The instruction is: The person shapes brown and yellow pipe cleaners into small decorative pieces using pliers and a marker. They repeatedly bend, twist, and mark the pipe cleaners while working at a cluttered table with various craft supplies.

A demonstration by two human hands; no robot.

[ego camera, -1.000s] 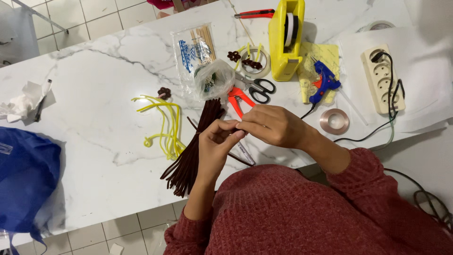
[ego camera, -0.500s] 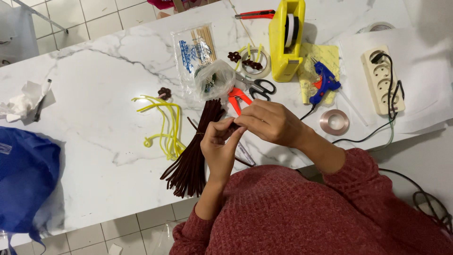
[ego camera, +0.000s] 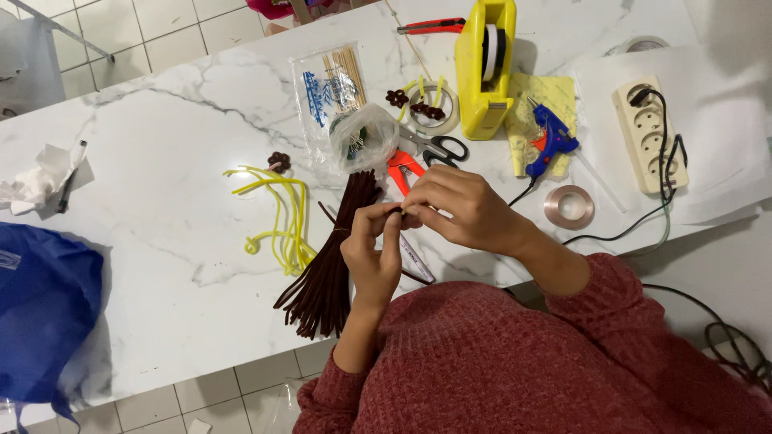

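Observation:
My left hand (ego camera: pixel 372 249) and my right hand (ego camera: pixel 465 209) meet over the front of the white marble table (ego camera: pixel 161 161). Together their fingertips pinch a short dark brown pipe cleaner piece (ego camera: pixel 395 211). A bundle of dark brown pipe cleaners (ego camera: pixel 330 265) lies just left of my left hand. Yellow pipe cleaners (ego camera: pixel 281 213) lie further left, with a small brown flower shape (ego camera: pixel 278 160) at their top. Orange-handled pliers (ego camera: pixel 400 169) sit just beyond my fingers.
Behind stand a yellow tape dispenser (ego camera: pixel 484 64), black scissors (ego camera: pixel 438 147), a blue glue gun (ego camera: pixel 549 138), a copper tape roll (ego camera: pixel 568 206), a white power strip (ego camera: pixel 651 133), a bag of wooden sticks (ego camera: pixel 331 84) and a red cutter (ego camera: pixel 430 26). A blue bag (ego camera: pixel 44 305) hangs left.
Both hands stay joined on the small brown piece; the fingers shift slightly as they work it. Nothing else on the table has moved.

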